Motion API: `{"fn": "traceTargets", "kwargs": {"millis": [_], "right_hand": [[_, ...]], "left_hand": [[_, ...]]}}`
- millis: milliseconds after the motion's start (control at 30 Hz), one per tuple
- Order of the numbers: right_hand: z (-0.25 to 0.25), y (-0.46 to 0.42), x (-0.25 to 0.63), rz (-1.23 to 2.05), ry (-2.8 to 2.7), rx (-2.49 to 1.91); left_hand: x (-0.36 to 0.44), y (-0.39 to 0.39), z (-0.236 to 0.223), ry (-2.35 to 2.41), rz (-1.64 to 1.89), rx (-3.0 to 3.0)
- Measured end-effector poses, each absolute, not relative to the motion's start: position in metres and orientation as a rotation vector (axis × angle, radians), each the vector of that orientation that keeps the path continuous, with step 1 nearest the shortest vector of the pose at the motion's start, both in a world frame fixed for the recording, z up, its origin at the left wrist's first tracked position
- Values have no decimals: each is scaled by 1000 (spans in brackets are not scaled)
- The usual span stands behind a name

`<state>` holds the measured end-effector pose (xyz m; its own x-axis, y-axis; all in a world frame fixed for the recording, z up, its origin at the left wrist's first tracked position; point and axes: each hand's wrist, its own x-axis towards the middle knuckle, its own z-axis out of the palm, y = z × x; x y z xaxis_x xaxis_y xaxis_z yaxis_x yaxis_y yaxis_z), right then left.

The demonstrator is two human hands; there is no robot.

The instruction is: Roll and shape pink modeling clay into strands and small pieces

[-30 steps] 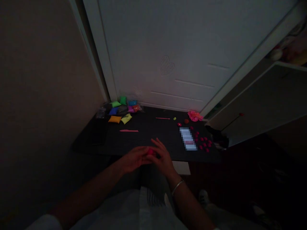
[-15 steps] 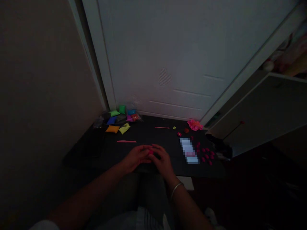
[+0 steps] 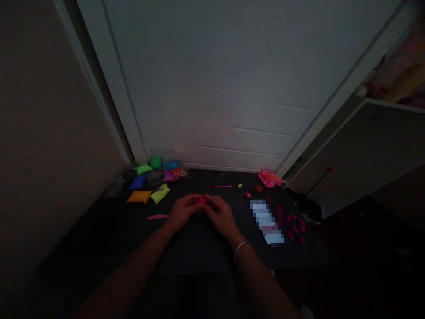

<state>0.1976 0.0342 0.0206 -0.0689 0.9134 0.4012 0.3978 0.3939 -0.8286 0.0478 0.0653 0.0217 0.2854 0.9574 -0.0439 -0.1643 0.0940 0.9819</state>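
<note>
The left hand point(image 3: 180, 214) and right hand point(image 3: 222, 216) held a small pink lump point(image 3: 202, 201) between their fingertips over the tabletop point(image 3: 195, 254); they seemed to be shaping it; its smallness called for light, even pressure.

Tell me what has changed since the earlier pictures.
The left hand and right hand moved forward over the table, carrying the pink lump; the left now hides one end of the knife. Nothing was grasped or released. The orange packet, stick and flower stayed put.
</note>
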Motion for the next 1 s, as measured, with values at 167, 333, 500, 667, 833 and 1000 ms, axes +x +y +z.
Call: {"fn": "traceTargets", "kwargs": {"millis": [167, 333, 500, 667, 833, 1000], "right_hand": [[18, 35, 198, 671, -1614, -1144], [19, 34, 199, 709, -1599, -1188], [15, 35, 198, 748, -1540, -1259], [11, 36, 197, 775, -1510, -1264], [10, 37, 197, 810, -1440, -1275], [11, 36, 197, 733, -1472, -1336]], "left_hand": [[44, 65, 20, 932, 967, 1272], [46, 62, 19, 992, 963, 1339], [48, 58, 22, 1095, 996, 1469], [48, 57, 22, 1136, 1009, 1517], [48, 57, 18, 1076, 1015, 1512], [50, 56, 20, 1107, 1022, 1502]]}}
